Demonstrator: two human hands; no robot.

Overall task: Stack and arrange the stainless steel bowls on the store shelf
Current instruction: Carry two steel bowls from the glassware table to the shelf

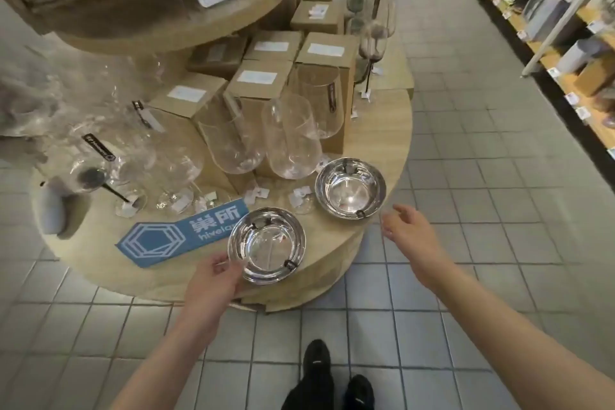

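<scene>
Two hands in my view. Left hand (213,280) grips the near bowl (266,245) at its left rim; fingers beneath are hidden. Right hand (404,231) hangs loosely spread, holding nothing, just right of the far bowl (350,188). Both bowls sit apart near the round shelf (376,130) edge.

- The near bowl (266,245) is sitting upright at the front edge of the round wooden shelf (376,130), shiny steel, empty, small dark tag on its rim at about 4 o'clock. It's overlapping the end of a blue sign (159,236) on its 9 o'clock side.
- The far bowl (350,188) is sitting at roughly 1 o'clock from the near one, same mirror finish, upright, empty, tag at its 5 o'clock rim. The two aren't touching, and neither is stacked yet.
</scene>
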